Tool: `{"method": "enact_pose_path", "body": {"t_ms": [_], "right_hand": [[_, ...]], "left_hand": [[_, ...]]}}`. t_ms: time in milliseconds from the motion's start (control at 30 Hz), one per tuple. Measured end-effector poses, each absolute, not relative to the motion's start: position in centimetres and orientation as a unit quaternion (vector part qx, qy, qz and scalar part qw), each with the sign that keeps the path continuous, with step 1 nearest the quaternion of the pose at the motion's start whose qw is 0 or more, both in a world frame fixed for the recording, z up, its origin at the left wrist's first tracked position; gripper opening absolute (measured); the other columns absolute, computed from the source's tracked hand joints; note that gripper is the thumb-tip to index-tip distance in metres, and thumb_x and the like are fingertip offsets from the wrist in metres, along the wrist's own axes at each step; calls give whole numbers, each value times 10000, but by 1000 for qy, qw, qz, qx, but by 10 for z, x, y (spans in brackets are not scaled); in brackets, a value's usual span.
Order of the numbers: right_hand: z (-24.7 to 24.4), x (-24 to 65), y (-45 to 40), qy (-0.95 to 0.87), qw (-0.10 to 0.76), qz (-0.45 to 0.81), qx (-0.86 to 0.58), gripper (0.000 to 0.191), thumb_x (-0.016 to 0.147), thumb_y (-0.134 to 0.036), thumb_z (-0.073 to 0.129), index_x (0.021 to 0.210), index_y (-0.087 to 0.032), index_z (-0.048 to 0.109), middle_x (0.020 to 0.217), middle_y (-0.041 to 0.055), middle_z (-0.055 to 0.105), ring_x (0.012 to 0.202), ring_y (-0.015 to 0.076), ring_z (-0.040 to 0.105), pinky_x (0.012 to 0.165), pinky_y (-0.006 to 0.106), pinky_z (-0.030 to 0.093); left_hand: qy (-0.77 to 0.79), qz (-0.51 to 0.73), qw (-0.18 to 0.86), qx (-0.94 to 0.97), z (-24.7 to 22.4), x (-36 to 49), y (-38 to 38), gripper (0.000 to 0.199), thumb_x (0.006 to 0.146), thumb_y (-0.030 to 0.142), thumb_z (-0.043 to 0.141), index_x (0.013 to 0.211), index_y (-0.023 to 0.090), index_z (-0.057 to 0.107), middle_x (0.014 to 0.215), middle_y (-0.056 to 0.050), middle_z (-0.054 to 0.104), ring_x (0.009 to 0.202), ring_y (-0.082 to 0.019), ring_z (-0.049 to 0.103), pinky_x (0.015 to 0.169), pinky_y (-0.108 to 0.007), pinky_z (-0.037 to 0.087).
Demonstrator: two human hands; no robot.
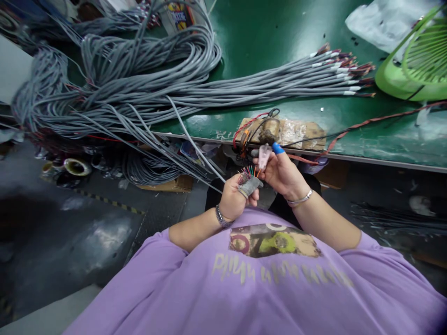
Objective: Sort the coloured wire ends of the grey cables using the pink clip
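Observation:
My left hand is closed around the end of a grey cable, with thin coloured wires fanning out above the fingers. A worn grey wrap covers its thumb. Close beside it, my right hand pinches a small pale pink, translucent piece whose exact kind I cannot make out. An orange wire reaches up toward that piece; whether it enters it is hidden. A blue finger cover sits on one right-hand fingertip. Both hands are just in front of the table edge, above my lap.
A big bundle of grey cables lies across the green table, its stripped ends pointing right. A taped block with a small device sits at the front edge, trailing red and black wires. A green fan stands at the right.

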State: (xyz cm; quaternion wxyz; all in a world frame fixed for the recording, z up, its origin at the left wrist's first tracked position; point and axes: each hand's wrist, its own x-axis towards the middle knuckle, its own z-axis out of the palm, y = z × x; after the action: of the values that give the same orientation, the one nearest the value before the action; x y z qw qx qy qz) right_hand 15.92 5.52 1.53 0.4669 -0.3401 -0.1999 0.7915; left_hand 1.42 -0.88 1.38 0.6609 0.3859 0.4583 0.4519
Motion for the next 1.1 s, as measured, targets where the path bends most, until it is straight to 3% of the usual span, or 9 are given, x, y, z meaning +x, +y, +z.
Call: {"method": "enact_pose_path", "body": {"t_ms": [167, 433, 767, 933, 1100], "right_hand": [[13, 158, 54, -228, 488, 765, -354, 293, 821, -466, 692, 802, -175, 675, 722, 10, 682, 543, 85, 498, 473, 216, 376], [12, 153, 57, -224, 491, 762, -358, 531, 805, -726, 622, 778, -196, 651, 744, 25, 704, 567, 106, 569, 496, 239, 430], [5, 147, 64, -177, 514, 764, -348, 508, 719, -699, 733, 761, -203, 635, 672, -12, 683, 567, 101, 593, 523, 227, 473], [6, 147, 60, -190, 505, 770, -341, 556, 774, -772, 607, 772, -216, 621, 703, 0, 688, 581, 116, 597, 544, 236, 488], [4, 153, 56, -196, 488, 785, -328, 602, 808, -813, 500, 823, -226, 630, 756, 21, 692, 597, 129, 588, 483, 234, 428]], "left_hand": [[469, 466, 641, 389, 11, 19, -5, 412, 747, 541, 747, 793, 165, 585, 573, 39, 627, 387, -68, 525, 378, -183, 430], [455, 478, 628, 413, 8, 20, -5, 372, 784, 514, 720, 838, 166, 602, 590, 39, 639, 408, -68, 549, 391, -171, 444], [490, 461, 617, 407, 8, 24, -3, 397, 736, 526, 738, 790, 165, 582, 560, 40, 624, 394, -57, 532, 364, -148, 383], [490, 464, 616, 407, 7, 22, -5, 394, 740, 526, 736, 787, 167, 580, 564, 41, 624, 393, -59, 531, 367, -156, 393], [487, 456, 615, 420, 0, 15, -8, 431, 758, 576, 719, 789, 165, 595, 575, 35, 630, 405, -66, 536, 391, -174, 426]]}}
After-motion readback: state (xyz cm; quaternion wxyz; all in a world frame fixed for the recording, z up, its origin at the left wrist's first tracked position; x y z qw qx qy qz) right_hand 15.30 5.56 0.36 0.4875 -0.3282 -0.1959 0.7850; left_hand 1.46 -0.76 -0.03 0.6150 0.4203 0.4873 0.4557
